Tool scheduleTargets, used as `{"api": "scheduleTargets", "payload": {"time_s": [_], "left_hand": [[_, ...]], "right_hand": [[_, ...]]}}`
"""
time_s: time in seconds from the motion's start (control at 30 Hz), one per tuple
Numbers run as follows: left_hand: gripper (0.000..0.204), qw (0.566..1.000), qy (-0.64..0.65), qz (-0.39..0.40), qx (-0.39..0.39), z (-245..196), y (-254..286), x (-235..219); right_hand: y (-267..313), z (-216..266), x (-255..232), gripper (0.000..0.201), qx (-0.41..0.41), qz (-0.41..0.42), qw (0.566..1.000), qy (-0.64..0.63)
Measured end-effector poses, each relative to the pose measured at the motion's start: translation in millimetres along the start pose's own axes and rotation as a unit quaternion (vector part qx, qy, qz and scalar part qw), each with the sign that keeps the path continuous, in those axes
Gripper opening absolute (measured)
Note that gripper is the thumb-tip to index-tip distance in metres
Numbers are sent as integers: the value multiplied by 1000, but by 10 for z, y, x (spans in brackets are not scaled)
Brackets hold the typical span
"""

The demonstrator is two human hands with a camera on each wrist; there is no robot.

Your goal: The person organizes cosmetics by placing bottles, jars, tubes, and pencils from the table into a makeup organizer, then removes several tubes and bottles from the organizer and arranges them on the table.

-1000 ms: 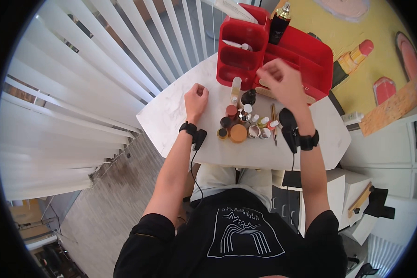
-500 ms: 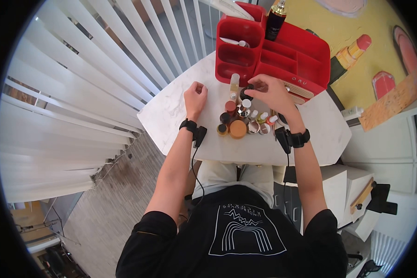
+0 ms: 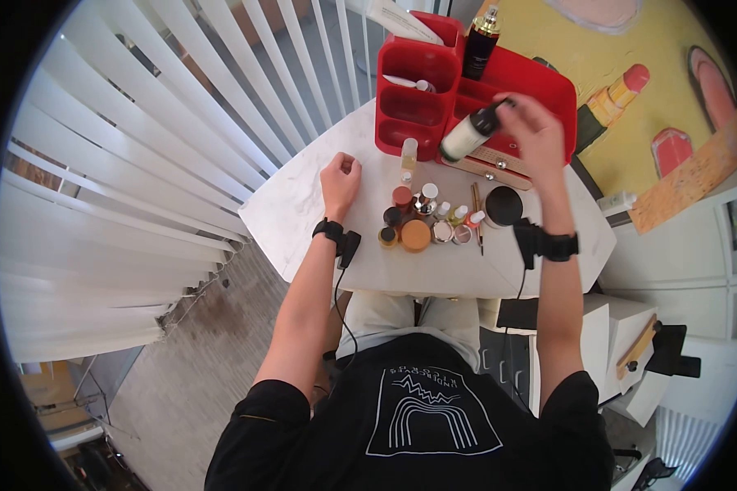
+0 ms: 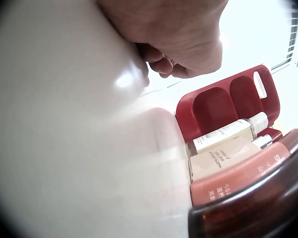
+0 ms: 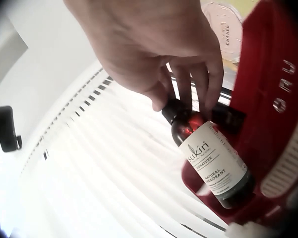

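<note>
My right hand (image 3: 535, 135) pinches the black cap of a dark bottle with a white label (image 3: 465, 137), held tilted in front of the red organizer (image 3: 565, 102). In the right wrist view the fingers grip the bottle (image 5: 213, 166) by its neck, its label facing the camera. My left hand (image 3: 341, 182) rests on the white table (image 3: 291, 192), fingers loosely curled, holding nothing. Right of it stand several small bottles and jars, among them a clear bottle (image 3: 409, 155), an orange-lidded jar (image 3: 415, 236) and a silver-capped bottle (image 3: 425, 199).
A black-lidded round jar (image 3: 504, 205) and thin brushes (image 3: 477, 214) lie at the right of the group. The organizer holds a tall black bottle (image 3: 481, 45), a white tube (image 3: 405, 22) and small white items. A painted board (image 3: 614, 82) stands behind.
My right hand has reached down to the dark bottle among the group, taken hold of its cap and lifted it up and to the right. The left hand has barely moved.
</note>
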State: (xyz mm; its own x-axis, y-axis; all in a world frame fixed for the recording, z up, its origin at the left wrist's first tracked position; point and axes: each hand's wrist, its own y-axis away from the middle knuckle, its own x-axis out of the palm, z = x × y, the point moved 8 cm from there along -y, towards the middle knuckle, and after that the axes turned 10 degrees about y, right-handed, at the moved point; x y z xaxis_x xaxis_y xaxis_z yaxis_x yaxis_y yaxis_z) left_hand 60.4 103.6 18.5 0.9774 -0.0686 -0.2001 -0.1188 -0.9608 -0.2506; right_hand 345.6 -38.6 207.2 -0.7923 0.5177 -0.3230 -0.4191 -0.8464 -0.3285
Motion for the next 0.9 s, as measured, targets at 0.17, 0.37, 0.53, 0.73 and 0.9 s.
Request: {"api": "scheduleTargets", "payload": {"time_s": [0.17,0.37,0.53,0.73,0.9], "left_hand": [[16,1000,4,-1,2,4,-4,-5],[17,1000,-8,-4,-4,24,-4,-17],[17,1000,-3,0,-10,31,-3,-7],[17,1000,6,-3,-2,4,-8,-7],[17,1000,-8,-2,-4,-9,2,-14]], "right_hand": [[-455,491,-593,29,-6,-90,996,10],[-1220,148,-704,33,-66,-106,975,186],[-1424,-134,-533,30,-62,-93,945,306],[-1479,-406,-531,39,-55,-133,958,247],[-1349,-464,-425,52,-28,-88,965,243]]}}
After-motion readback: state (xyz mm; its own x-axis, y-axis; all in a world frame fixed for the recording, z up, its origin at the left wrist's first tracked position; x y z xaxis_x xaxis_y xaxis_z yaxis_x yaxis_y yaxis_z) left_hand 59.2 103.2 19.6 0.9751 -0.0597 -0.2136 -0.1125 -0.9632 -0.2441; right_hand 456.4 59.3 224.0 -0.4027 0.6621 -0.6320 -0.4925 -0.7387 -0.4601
